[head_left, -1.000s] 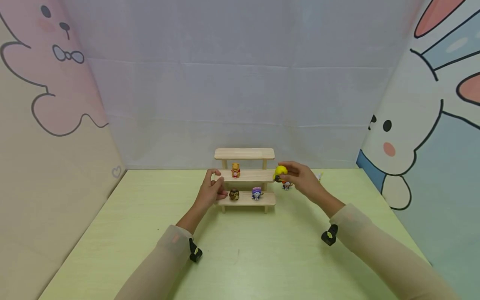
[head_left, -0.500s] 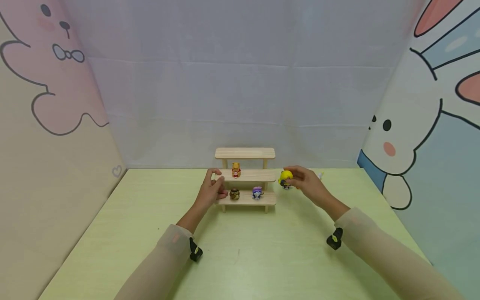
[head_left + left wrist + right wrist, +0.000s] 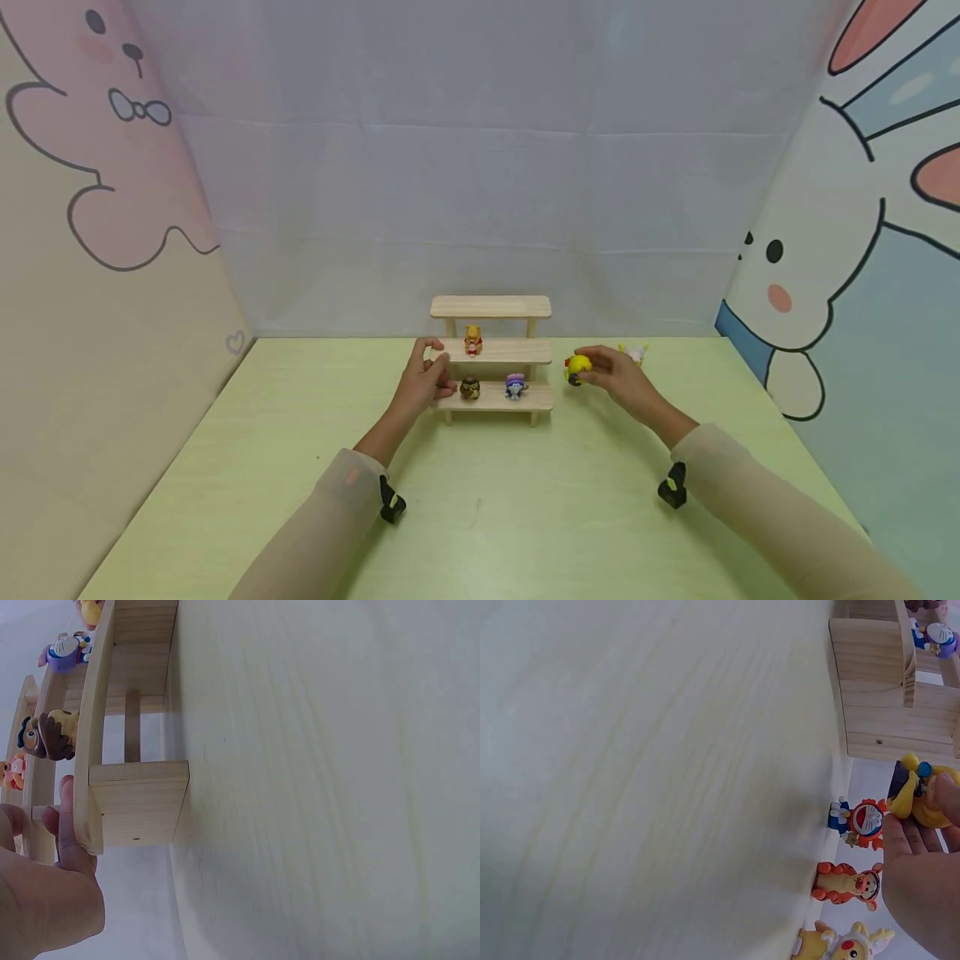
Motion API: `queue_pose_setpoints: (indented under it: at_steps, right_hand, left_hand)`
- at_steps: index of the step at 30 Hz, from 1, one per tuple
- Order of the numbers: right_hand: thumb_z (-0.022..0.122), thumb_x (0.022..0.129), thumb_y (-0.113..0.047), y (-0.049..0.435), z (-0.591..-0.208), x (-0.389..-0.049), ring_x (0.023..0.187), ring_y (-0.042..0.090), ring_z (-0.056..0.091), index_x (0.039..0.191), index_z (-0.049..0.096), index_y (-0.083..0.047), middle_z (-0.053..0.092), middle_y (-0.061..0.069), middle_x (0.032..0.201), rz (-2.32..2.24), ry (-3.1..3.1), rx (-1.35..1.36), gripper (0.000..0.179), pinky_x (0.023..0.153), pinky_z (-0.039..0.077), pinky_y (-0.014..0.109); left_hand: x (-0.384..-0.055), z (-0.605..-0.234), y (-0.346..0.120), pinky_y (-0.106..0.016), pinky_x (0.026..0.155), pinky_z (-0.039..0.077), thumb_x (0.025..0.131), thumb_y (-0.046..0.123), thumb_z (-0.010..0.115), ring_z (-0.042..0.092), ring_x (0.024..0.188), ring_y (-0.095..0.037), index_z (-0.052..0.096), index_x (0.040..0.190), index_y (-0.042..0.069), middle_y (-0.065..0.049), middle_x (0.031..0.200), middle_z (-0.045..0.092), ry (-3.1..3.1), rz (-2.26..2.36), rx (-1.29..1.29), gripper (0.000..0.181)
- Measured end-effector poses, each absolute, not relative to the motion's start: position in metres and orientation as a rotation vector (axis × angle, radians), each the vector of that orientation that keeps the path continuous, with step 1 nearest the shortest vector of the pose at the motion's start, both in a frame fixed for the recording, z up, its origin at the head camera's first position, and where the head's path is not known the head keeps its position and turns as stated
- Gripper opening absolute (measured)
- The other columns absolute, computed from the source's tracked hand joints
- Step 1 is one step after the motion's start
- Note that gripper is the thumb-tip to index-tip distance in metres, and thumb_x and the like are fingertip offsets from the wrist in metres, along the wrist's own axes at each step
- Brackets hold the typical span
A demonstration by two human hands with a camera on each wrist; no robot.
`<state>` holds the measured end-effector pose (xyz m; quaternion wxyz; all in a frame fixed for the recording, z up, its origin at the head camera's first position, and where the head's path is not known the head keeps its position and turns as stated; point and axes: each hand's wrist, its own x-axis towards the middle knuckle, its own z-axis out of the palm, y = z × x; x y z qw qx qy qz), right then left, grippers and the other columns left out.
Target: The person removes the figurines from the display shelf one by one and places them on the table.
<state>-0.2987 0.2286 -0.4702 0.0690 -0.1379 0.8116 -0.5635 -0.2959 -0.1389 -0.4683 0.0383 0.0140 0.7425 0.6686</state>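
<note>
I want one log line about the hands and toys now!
right hand: holds yellow toy | left hand: holds wooden shelf | bottom step: owl, purple-topped toy | middle step: bear

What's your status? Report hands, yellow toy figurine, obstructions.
Right hand grips yellow toy figurine above table. Left hand holds pale wooden tiered shelf. Orange-and-blue toy figurine stands nearby.

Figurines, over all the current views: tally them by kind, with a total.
Bear figurine: 1
Owl figurine: 1
Blue-and-white kind, purple-capped figurine and orange-maned figurine: 2
Yellow-headed figurine, held in the right hand: 1
Tiger-like figurine: 1
White-hooded figurine: 1
Total: 7
</note>
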Motion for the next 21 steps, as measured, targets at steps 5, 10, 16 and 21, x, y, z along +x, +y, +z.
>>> queue_pose_setpoints:
  at_steps: [5,10,16,21]
  right_hand:
    - [0.066,0.102,-0.008,0.23,-0.478,-0.298,0.129,0.038,0.059,0.144,0.052,0.003,0.057,0.025,0.142,-1.678,2.441,-0.39,0.045,0.101,0.056,0.04]
    - [0.066,0.101,-0.005,0.23,-0.484,-0.298,0.128,0.038,0.059,0.143,0.054,0.004,0.058,0.025,0.141,-1.66,2.451,-0.369,0.044,0.096,0.058,0.034]
    - [0.067,0.099,-0.001,0.231,-0.493,-0.3,0.126,0.04,0.059,0.14,0.056,0.006,0.055,0.026,0.14,-1.619,2.494,-0.415,0.043,0.088,0.057,0.021]
    - [0.068,0.098,0.001,0.232,-0.497,-0.298,0.127,0.041,0.059,0.138,0.057,0.007,0.056,0.026,0.139,-1.616,2.487,-0.443,0.042,0.089,0.057,0.021]
  left_hand:
    - [-0.295,-0.471,-0.137,-0.025,0.061,0.06,0.111,0.028,0.051,0.068,0.068,-0.016,0.042,0.129,0.017,-0.008,0.08,0.059,2.305,2.066,0.05,0.023]
    - [-0.296,-0.472,-0.137,-0.025,0.059,0.061,0.111,0.026,0.051,0.068,0.067,-0.016,0.042,0.127,0.018,-0.008,0.08,0.059,2.306,2.073,0.049,0.02]
    - [-0.296,-0.471,-0.137,-0.025,0.059,0.06,0.111,0.026,0.052,0.068,0.068,-0.016,0.042,0.128,0.017,-0.008,0.08,0.06,2.298,2.071,0.039,0.021]
    - [-0.295,-0.471,-0.137,-0.026,0.061,0.06,0.11,0.028,0.053,0.068,0.069,-0.017,0.042,0.129,0.016,-0.009,0.081,0.06,2.283,2.078,0.049,0.024]
